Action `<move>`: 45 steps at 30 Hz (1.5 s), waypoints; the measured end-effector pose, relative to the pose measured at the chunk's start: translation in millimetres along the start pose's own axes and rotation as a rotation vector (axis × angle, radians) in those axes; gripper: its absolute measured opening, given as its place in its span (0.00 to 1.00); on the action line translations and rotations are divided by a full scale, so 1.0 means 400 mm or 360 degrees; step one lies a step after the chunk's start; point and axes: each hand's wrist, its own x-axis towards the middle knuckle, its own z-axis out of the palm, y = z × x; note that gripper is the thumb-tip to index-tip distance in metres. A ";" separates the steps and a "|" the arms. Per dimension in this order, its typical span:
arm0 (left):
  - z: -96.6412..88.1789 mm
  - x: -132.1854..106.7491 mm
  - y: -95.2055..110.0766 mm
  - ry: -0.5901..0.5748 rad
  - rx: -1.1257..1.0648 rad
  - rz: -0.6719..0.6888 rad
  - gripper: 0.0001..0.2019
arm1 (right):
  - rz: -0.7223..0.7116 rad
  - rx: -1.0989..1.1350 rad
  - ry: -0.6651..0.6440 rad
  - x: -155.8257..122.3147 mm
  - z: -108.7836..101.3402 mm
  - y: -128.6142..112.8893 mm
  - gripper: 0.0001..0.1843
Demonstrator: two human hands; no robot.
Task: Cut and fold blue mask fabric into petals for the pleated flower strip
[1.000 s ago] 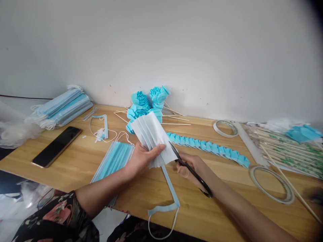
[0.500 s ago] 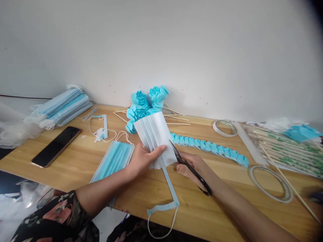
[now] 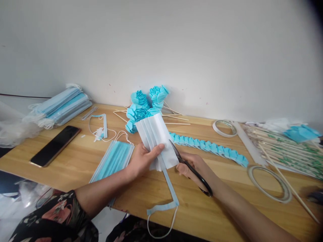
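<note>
Pleated sheet (image 3: 156, 132) in left hand (image 3: 144, 157)

A plain pale-grey wall (image 3: 186, 47) rises behind the worktop (image 3: 63, 168), marked low down with small reddish specks (image 3: 110, 85). The worktop shows light-brown wood grain. A dark cable (image 3: 22, 96) runs along the wall's left side. Soft light leaves the wall's left side duller.
</note>
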 end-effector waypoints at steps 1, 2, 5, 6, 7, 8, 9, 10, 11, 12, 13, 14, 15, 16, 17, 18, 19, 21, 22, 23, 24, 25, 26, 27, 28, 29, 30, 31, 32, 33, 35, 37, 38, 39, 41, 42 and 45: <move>-0.001 0.000 -0.001 -0.0006 -0.0007 0.0003 0.18 | 0.0007 -0.0004 0.0003 0.000 0.000 0.001 0.33; -0.001 0.000 -0.002 -0.0010 -0.0012 0.0007 0.18 | 0.0015 -0.0009 0.0004 -0.001 0.001 0.002 0.32; -0.002 0.000 -0.006 -0.0017 -0.0017 0.0010 0.18 | 0.0051 -0.0005 0.0011 -0.002 0.003 0.007 0.30; -0.002 0.000 -0.006 -0.0018 -0.0021 0.0007 0.18 | 0.0066 0.0001 0.0019 -0.003 0.004 0.008 0.30; -0.002 0.000 -0.007 -0.0017 -0.0026 0.0003 0.18 | 0.0080 0.0004 0.0031 -0.004 0.004 0.008 0.29; -0.002 0.001 -0.008 -0.0015 -0.0034 0.0000 0.18 | 0.0090 0.0005 0.0044 -0.004 0.005 0.008 0.29; -0.002 0.001 -0.009 -0.0010 -0.0041 -0.0002 0.18 | 0.0092 0.0004 0.0051 -0.005 0.005 0.007 0.28; -0.002 0.001 -0.009 -0.0006 -0.0047 -0.0003 0.19 | 0.0087 0.0001 0.0053 -0.006 0.005 0.006 0.28; -0.002 0.002 -0.010 -0.0003 -0.0052 -0.0005 0.19 | 0.0079 0.0001 0.0052 -0.006 0.004 0.004 0.28; -0.002 0.002 -0.010 -0.0004 -0.0054 -0.0009 0.19 | 0.0073 0.0005 0.0050 -0.007 0.004 0.003 0.28; -0.002 0.003 -0.011 -0.0005 -0.0051 -0.0012 0.19 | 0.0067 0.0013 0.0046 -0.007 0.004 0.002 0.28; -0.003 0.003 -0.011 -0.0006 -0.0046 -0.0015 0.19 | 0.0064 0.0020 0.0043 -0.007 0.004 0.002 0.27; -0.003 0.004 -0.011 -0.0005 -0.0042 -0.0015 0.19 | 0.0067 0.0024 0.0045 -0.008 0.004 0.001 0.27; -0.003 0.004 -0.012 -0.0003 -0.0041 -0.0012 0.20 | 0.0073 0.0023 0.0050 -0.008 0.004 0.001 0.27; -0.003 0.004 -0.013 0.0004 -0.0042 -0.0007 0.20 | 0.0078 0.0020 0.0059 -0.008 0.004 0.001 0.27; -0.003 0.004 -0.013 0.0010 -0.0044 -0.0001 0.20 | 0.0082 0.0018 0.0068 -0.008 0.005 0.001 0.28; -0.003 0.005 -0.014 0.0016 -0.0047 0.0008 0.20 | 0.0084 0.0024 0.0077 -0.007 0.005 0.000 0.28; -0.003 0.005 -0.016 0.0009 -0.0054 0.0014 0.20 | 0.0087 0.0044 0.0081 -0.007 0.007 -0.002 0.28; -0.004 0.005 -0.017 0.0001 -0.0056 0.0016 0.20 | 0.0085 0.0060 0.0079 -0.007 0.007 -0.003 0.28; -0.004 0.006 -0.018 -0.0008 -0.0060 0.0018 0.20 | 0.0091 0.0076 0.0079 -0.007 0.008 -0.004 0.28; -0.005 0.006 -0.019 -0.0015 -0.0064 0.0019 0.19 | 0.0106 0.0089 0.0082 -0.007 0.009 -0.005 0.28; -0.005 0.006 -0.019 -0.0018 -0.0066 0.0019 0.19 | 0.0123 0.0102 0.0083 -0.007 0.009 -0.005 0.28; -0.005 0.006 -0.019 -0.0016 -0.0065 0.0020 0.19 | 0.0145 0.0117 0.0084 -0.007 0.010 -0.006 0.28; -0.005 0.006 -0.019 -0.0011 -0.0064 0.0022 0.19 | 0.0170 0.0134 0.0085 -0.007 0.010 -0.007 0.28; -0.006 0.006 -0.019 -0.0009 -0.0062 0.0018 0.19 | 0.0195 0.0147 0.0082 -0.006 0.011 -0.007 0.28; -0.006 0.005 -0.019 -0.0008 -0.0060 0.0013 0.19 | 0.0215 0.0157 0.0079 -0.006 0.011 -0.007 0.28; -0.006 0.005 -0.018 -0.0008 -0.0057 0.0009 0.19 | 0.0229 0.0168 0.0078 -0.006 0.011 -0.007 0.28; -0.006 0.005 -0.018 -0.0008 -0.0053 0.0007 0.19 | 0.0242 0.0175 0.0080 -0.006 0.011 -0.008 0.28; -0.005 0.005 -0.018 -0.0004 -0.0049 0.0007 0.19 | 0.0251 0.0179 0.0086 -0.005 0.011 -0.008 0.28; -0.005 0.005 -0.017 0.0001 -0.0047 0.0008 0.19 | 0.0257 0.0181 0.0094 -0.005 0.011 -0.008 0.28; -0.003 0.004 -0.016 0.0011 -0.0059 0.0011 0.19 | 0.0257 0.0188 0.0108 -0.005 0.012 -0.009 0.28; -0.001 0.004 -0.013 0.0006 -0.0078 0.0001 0.19 | 0.0257 0.0188 0.0113 -0.006 0.012 -0.011 0.28; -0.001 0.003 -0.011 0.0003 -0.0088 -0.0001 0.19 | 0.0258 0.0189 0.0111 -0.006 0.012 -0.013 0.28; 0.000 0.003 -0.010 0.0001 -0.0095 -0.0001 0.19 | 0.0263 0.0188 0.0107 -0.007 0.012 -0.014 0.28; 0.000 0.002 -0.008 0.0000 -0.0095 0.0000 0.20 | 0.0278 0.0185 0.0106 -0.007 0.012 -0.016 0.27; 0.000 0.002 -0.007 0.0000 -0.0090 -0.0002 0.20 | 0.0283 0.0182 0.0103 -0.007 0.011 -0.017 0.27; -0.002 0.002 -0.009 0.0001 -0.0070 -0.0008 0.20 | 0.0297 0.0155 0.0102 -0.007 0.010 -0.016 0.27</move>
